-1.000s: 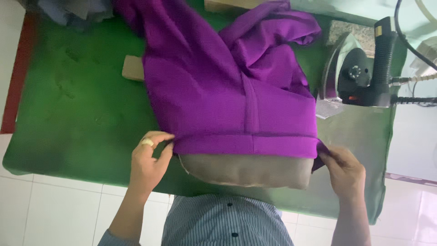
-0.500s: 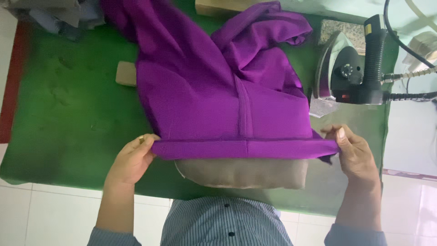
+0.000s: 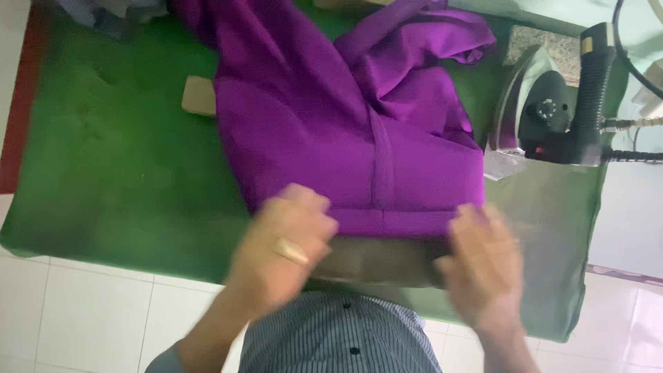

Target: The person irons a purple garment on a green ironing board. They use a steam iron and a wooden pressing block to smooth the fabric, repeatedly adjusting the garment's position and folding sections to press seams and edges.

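Observation:
A purple garment (image 3: 345,131) lies spread over a grey pressing pad (image 3: 387,259) on a green-covered ironing table (image 3: 117,173). Its folded hem edge runs across the near side. My left hand (image 3: 286,242), wearing a gold ring, is blurred with motion at the left end of the hem, fingers curled over the cloth. My right hand (image 3: 483,262) is also blurred, at the right end of the hem, lying over the pad's edge. Whether either hand pinches the fabric is unclear.
A black and silver steam iron (image 3: 545,117) rests at the right on the table, with its cord and hose leading off right. A small tan block (image 3: 199,95) lies left of the garment. White floor tiles (image 3: 90,318) show below the table edge.
Both hands have moved inward and toward me from the hem's outer corners and are now in fast motion. The garment's hem sits slightly lower in view.

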